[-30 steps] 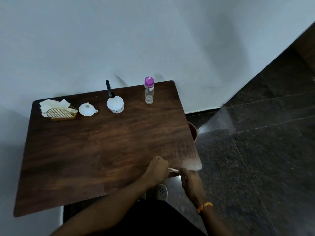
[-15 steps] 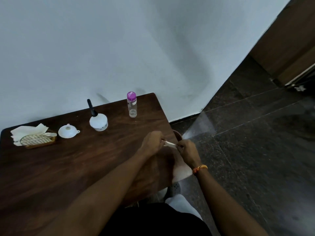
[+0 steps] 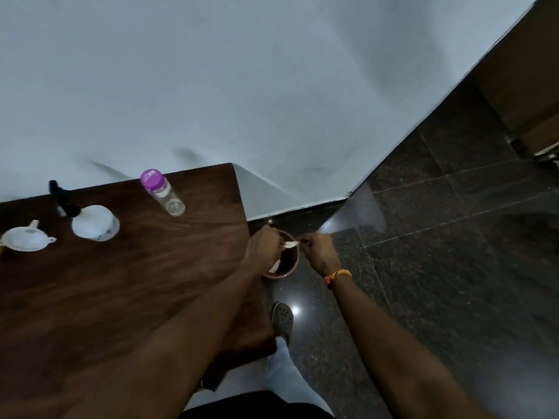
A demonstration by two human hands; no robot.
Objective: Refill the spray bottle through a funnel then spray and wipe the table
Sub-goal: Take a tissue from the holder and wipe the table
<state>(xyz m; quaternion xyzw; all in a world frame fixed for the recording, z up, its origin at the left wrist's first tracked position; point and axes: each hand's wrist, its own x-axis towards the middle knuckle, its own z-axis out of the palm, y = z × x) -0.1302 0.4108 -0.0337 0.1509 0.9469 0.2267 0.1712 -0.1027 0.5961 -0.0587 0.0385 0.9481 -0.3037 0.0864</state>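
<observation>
Tissue (image 3: 291,244): thin, limp, likely damp and easily torn; held over the bin (image 3: 292,261) beside the table (image 3: 127,285).
Left hand (image 3: 262,248): pinches one end.
Right hand (image 3: 319,252): pinches the other end.
Handling: weightless, no stiffness; best gripped at the edges, or bunched.
Bottle (image 3: 163,193): upright near the table's far edge.

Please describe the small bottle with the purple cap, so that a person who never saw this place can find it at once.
Look at the dark wooden table against the white wall. Near its far right corner stands the clear bottle. Unlike the white spray bottle and white funnel to its left, it is see-through and has a purple cap.
</observation>
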